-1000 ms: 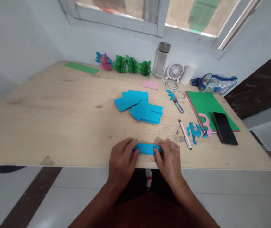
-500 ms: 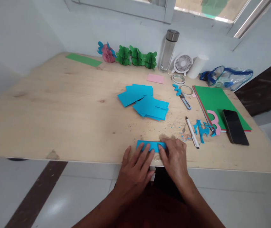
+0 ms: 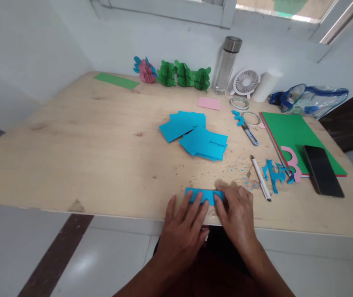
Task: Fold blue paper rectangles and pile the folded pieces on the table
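Note:
A narrow blue paper strip (image 3: 206,196) lies flat at the table's front edge, under the fingertips of both hands. My left hand (image 3: 184,229) rests on its left part with the fingers spread. At the strip's right end, my right hand (image 3: 236,212) pinches the paper between thumb and fingers. Beyond them lies a loose pile of blue paper pieces (image 3: 196,134). To the right are a white pen (image 3: 261,179), blue paper scraps (image 3: 275,175) and a pink cutout (image 3: 293,163).
A green sheet stack (image 3: 300,134) bears a black phone (image 3: 323,171). Near the wall stand a glass bottle (image 3: 226,68), a small fan (image 3: 247,82), a white roll (image 3: 267,86) and green paper figures (image 3: 184,75). A blue cutter (image 3: 250,135) lies by tape rolls (image 3: 251,119).
The camera view has shifted a little, so the table and things sit further right and slightly lower. Both hands remain on the blue strip.

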Available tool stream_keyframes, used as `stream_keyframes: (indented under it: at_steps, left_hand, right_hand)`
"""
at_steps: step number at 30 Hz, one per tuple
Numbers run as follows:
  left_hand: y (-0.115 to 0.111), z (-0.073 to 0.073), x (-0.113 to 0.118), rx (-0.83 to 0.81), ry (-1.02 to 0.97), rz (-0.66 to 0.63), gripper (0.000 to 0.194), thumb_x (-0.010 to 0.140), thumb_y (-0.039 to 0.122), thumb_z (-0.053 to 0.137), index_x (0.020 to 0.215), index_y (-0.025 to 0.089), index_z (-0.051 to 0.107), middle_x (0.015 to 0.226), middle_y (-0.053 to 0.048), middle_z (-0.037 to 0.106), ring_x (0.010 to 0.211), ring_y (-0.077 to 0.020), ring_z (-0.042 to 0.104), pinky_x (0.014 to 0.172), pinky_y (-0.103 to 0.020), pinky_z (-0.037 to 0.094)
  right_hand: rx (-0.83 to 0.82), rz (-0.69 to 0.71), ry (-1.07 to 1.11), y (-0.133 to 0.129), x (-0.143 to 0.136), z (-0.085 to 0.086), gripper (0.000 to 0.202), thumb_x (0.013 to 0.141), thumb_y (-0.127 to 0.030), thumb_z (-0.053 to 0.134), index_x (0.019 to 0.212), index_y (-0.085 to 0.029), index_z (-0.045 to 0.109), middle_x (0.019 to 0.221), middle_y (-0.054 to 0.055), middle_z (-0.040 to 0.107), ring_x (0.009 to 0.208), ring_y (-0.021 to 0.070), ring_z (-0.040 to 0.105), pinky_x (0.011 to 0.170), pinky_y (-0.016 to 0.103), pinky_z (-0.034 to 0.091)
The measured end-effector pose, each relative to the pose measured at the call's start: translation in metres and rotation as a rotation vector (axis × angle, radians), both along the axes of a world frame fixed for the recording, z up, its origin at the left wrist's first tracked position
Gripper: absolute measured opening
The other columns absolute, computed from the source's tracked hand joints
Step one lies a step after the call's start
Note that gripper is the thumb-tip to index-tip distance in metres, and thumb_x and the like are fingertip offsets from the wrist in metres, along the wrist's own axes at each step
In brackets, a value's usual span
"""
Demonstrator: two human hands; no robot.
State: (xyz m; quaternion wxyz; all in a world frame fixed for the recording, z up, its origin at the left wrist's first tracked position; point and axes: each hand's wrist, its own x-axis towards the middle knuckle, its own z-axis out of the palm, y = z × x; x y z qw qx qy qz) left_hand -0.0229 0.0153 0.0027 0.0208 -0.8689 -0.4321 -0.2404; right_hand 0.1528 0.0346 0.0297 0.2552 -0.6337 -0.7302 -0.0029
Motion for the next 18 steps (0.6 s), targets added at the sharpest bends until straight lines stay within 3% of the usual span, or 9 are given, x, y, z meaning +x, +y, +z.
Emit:
stream_keyframes:
  at_steps: [18]
  left_hand:
    - [0.0006,0.0014,-0.0006,-0.046,0.03,0.026,0.051,0.088,0.045,0.05,0.134,0.022,0.05,0.147,-0.007,0.043,0.139,-0.0325,0.03,0.115,-0.054,0.012]
  right_hand:
    - [0.005,0.022,-0.027,0.0019,0.0011,-0.0022,0.019,0.093,-0.028,0.048,0.104,-0.02,0.062,0.091,0.004,0.07,0.083,0.0233,0.053,0.08,0.037,0.033]
